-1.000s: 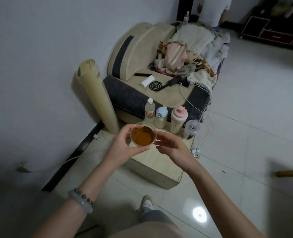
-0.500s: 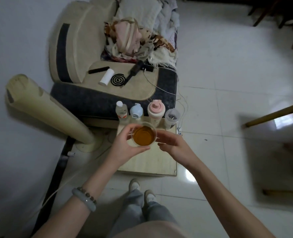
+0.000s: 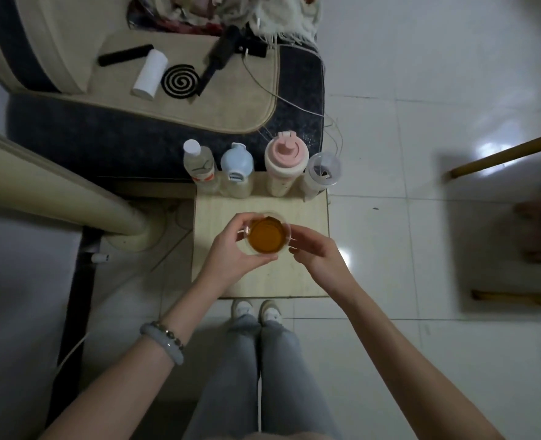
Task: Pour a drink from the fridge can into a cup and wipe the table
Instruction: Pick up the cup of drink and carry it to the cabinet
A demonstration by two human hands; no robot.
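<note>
Both hands were at the cup. Left hand (image 3: 231, 254) gripped the cup (image 3: 283, 223), fingers curled round its far left wall and thumb along the near side. Right hand (image 3: 318, 254) met the cup's right edge with thumb and forefinger in a narrow pinch, the other fingers loosely curled.

Cup: round, clear-walled, filled nearly to the rim with an amber, smooth-surfaced drink (image 3: 267, 239). It was positioned over the middle of the table (image 3: 304, 276); whether its base touched the top could not be determined.

Table: small, rectangular, with a pale wood-grain top showing faint marks.

Along the table's far edge stood four containers in a row, close together: a clear plastic bottle (image 3: 199, 166) with a white screw cap, a jar with a domed pale-blue lid (image 3: 236, 168), a cream bottle with a pink flip lid (image 3: 285, 165), and a clear tumbler (image 3: 321, 173) tilted outward.

Beyond them a padded seat (image 3: 199, 119) in beige fabric with dark speckled trim carried a black spiral coil (image 3: 177, 81) and, just beside it, a white cylinder (image 3: 150, 74).

A pale stone bangle (image 3: 163, 342) with a beaded strand circled the left wrist. The floor (image 3: 421, 74) was glossy white tile.
</note>
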